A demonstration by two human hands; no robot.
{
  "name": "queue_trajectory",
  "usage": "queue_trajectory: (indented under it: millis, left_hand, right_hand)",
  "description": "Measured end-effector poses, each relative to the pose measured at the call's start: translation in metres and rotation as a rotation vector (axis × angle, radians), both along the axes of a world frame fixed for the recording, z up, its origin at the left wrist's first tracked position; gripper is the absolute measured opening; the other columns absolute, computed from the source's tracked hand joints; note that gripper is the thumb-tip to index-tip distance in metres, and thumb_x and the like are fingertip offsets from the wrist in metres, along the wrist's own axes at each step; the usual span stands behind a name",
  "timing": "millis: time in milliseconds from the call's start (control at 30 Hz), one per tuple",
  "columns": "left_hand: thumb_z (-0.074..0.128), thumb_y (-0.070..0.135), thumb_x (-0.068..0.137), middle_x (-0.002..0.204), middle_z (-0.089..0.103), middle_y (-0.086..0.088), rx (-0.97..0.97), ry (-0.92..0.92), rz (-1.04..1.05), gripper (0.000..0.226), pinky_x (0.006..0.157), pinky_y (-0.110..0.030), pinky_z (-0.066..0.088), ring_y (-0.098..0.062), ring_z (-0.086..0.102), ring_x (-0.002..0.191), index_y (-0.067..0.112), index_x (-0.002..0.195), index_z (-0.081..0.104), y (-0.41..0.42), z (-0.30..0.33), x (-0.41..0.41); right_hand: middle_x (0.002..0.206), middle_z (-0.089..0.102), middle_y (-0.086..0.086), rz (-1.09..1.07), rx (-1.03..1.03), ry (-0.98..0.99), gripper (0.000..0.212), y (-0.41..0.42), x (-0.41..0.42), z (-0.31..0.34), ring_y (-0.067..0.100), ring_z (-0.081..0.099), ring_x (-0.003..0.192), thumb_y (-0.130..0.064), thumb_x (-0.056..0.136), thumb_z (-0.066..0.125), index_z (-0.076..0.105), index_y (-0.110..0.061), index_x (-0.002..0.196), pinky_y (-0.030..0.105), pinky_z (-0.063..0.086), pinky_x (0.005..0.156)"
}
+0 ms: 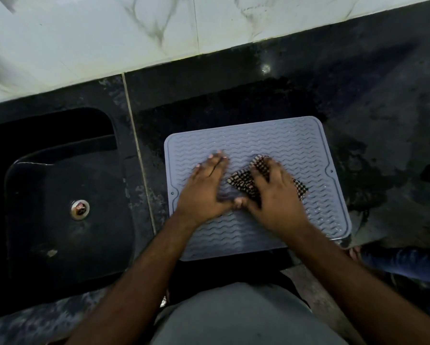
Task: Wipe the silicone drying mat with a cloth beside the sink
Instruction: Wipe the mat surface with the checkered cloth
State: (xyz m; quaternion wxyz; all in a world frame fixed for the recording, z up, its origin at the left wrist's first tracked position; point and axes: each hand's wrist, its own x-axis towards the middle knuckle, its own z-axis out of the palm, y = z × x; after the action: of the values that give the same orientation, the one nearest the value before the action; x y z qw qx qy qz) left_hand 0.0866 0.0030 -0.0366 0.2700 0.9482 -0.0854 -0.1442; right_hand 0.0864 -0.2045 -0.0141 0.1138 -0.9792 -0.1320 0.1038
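A grey silicone drying mat (283, 143) with wavy ridges lies on the black counter, just right of the sink. My right hand (275, 195) presses flat on a dark checked cloth (241, 181) near the mat's middle; the cloth shows at the fingertips and on both sides of the hand. My left hand (206, 188) lies flat on the bare mat beside it, fingers spread, holding nothing. The two thumbs nearly touch.
A black sink (59, 185) with a metal drain (79, 209) sits at the left. Wet patches mark the black counter (383, 108) right of the mat. A marble-look tiled wall (109, 33) runs along the back. The mat's front edge overhangs the counter edge.
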Motion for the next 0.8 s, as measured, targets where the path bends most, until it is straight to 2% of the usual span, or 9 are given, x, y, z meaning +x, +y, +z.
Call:
queue_trajectory:
  millis: [67,167,267,400,500,600,667,733,800]
  left_hand:
    - [0.057,0.088,0.069,0.171,0.003,0.005,0.016,-0.065,0.069,0.120,0.127,-0.041,0.001,-0.012,-0.002,0.157,0.024,0.163,0.017,0.019,0.003,-0.008]
    - [0.062,0.087,0.068,0.171,0.001,0.007,0.053,-0.028,0.129,0.122,0.126,-0.041,-0.001,-0.011,-0.003,0.157,0.026,0.163,0.015,0.041,0.003,-0.026]
    - [0.061,0.088,0.069,0.171,-0.004,0.009,0.078,-0.008,0.134,0.125,0.125,-0.039,-0.004,-0.010,-0.005,0.157,0.027,0.163,0.008,0.045,0.000,-0.033]
    - [0.066,0.087,0.065,0.171,-0.002,0.009,0.053,0.009,0.151,0.128,0.125,-0.039,-0.003,-0.009,-0.006,0.156,0.027,0.163,0.010,0.045,-0.001,-0.030]
    - [0.066,0.086,0.066,0.171,-0.001,0.008,0.037,0.015,0.144,0.126,0.127,-0.043,0.000,-0.010,-0.005,0.156,0.027,0.163,0.011,0.046,-0.001,-0.032]
    - [0.064,0.087,0.066,0.171,-0.001,0.007,0.056,0.021,0.138,0.126,0.127,-0.043,0.002,-0.011,-0.004,0.157,0.026,0.163,0.011,0.046,0.002,-0.032]
    - [0.063,0.088,0.066,0.171,-0.001,0.007,0.069,0.028,0.127,0.127,0.126,-0.042,0.001,-0.011,-0.003,0.157,0.026,0.163,0.010,0.047,0.003,-0.032]
    - [0.064,0.087,0.066,0.171,-0.002,0.008,0.073,0.032,0.129,0.126,0.125,-0.039,-0.001,-0.010,-0.004,0.156,0.027,0.163,0.010,0.047,0.004,-0.033]
    - [0.065,0.085,0.067,0.171,-0.004,0.009,0.078,0.033,0.130,0.126,0.124,-0.038,-0.002,-0.009,-0.004,0.156,0.028,0.163,0.009,0.047,0.005,-0.033]
  right_hand:
    - [0.156,0.023,0.020,-0.013,0.000,-0.018,0.073,0.005,-0.010,-0.014,0.040,0.016,0.145,-0.065,0.092,0.047,0.038,-0.021,0.150,0.057,0.017,0.118]
    - [0.150,0.040,0.017,-0.046,0.157,-0.149,0.050,0.003,-0.002,-0.027,0.039,0.029,0.140,-0.043,0.093,0.061,0.057,-0.019,0.137,0.056,0.026,0.114]
    - [0.142,0.053,0.011,0.002,0.171,-0.201,0.041,0.001,0.008,-0.036,0.037,0.042,0.133,-0.030,0.092,0.062,0.063,-0.017,0.130,0.054,0.033,0.109]
    - [0.135,0.059,0.005,-0.031,0.156,-0.169,0.038,0.004,0.023,-0.030,0.032,0.047,0.125,-0.032,0.090,0.064,0.066,-0.021,0.127,0.050,0.041,0.103]
    - [0.125,0.063,0.006,-0.057,0.207,-0.195,0.033,0.010,0.017,-0.023,0.032,0.049,0.117,-0.024,0.086,0.072,0.072,-0.017,0.118,0.048,0.044,0.100]
    - [0.119,0.067,0.007,0.070,0.284,-0.255,0.030,0.009,-0.007,-0.025,0.031,0.052,0.118,-0.021,0.087,0.061,0.073,-0.014,0.114,0.047,0.042,0.103]
    - [0.117,0.069,0.007,0.129,0.343,-0.263,0.034,0.001,-0.010,-0.028,0.028,0.055,0.115,-0.022,0.088,0.053,0.072,-0.011,0.114,0.042,0.041,0.104]
    - [0.116,0.070,0.007,0.171,0.389,-0.243,0.031,-0.011,-0.001,-0.029,0.028,0.059,0.111,-0.022,0.090,0.056,0.071,-0.008,0.113,0.035,0.041,0.101]
    - [0.117,0.070,0.004,0.242,0.395,-0.197,0.031,-0.024,0.011,-0.028,0.027,0.061,0.111,-0.026,0.092,0.057,0.071,-0.010,0.114,0.035,0.042,0.099]
